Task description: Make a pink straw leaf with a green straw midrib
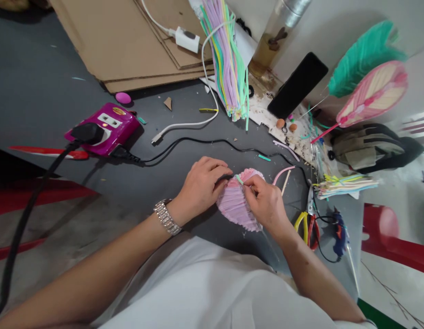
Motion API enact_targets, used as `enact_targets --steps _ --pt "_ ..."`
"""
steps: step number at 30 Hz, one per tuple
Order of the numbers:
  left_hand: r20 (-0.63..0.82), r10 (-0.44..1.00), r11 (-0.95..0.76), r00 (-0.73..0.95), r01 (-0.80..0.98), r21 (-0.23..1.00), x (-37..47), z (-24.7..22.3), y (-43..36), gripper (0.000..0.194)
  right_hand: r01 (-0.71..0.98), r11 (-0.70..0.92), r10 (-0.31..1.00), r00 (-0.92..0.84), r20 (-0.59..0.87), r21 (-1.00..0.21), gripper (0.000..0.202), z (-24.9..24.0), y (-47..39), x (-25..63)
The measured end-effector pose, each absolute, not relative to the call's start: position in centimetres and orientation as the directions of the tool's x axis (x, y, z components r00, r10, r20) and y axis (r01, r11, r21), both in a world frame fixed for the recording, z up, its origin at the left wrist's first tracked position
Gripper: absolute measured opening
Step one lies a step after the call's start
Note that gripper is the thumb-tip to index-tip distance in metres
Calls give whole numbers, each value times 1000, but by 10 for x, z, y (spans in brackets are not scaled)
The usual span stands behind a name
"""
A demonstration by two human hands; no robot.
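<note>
A pink and lilac ribbed craft piece (234, 205), rounded like a leaf or shell, lies close to my body over the table's near edge. My left hand (202, 185), with a metal watch at its wrist, grips the piece's upper left rim between thumb and fingers. Across the upper middle of the piece runs a short mint-green strip (239, 179). The thumb and forefinger of my right hand (268, 203) pinch the strip's right end. The piece's right part is partly hidden behind that hand.
Right of my hands lie yellow-and-red-handled pliers (307, 226) and a blue glue gun (340, 235). A black cable (198, 140) crosses the table from a magenta power socket (109, 125). Fuzzy craft stems (227, 68), cardboard (129, 41) and a phone (297, 84) stand farther back.
</note>
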State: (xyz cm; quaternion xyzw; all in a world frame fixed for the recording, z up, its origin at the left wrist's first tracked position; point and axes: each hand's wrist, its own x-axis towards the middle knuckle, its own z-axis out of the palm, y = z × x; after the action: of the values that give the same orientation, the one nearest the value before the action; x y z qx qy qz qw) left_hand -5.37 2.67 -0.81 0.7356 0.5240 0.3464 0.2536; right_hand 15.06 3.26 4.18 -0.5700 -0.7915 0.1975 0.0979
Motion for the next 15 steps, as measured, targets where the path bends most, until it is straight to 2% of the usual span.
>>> enact_targets --steps 15 --pt "249 936 -353 250 648 675 -51 -6 26 21 878 281 937 -339 -88 -388 14 39 33 150"
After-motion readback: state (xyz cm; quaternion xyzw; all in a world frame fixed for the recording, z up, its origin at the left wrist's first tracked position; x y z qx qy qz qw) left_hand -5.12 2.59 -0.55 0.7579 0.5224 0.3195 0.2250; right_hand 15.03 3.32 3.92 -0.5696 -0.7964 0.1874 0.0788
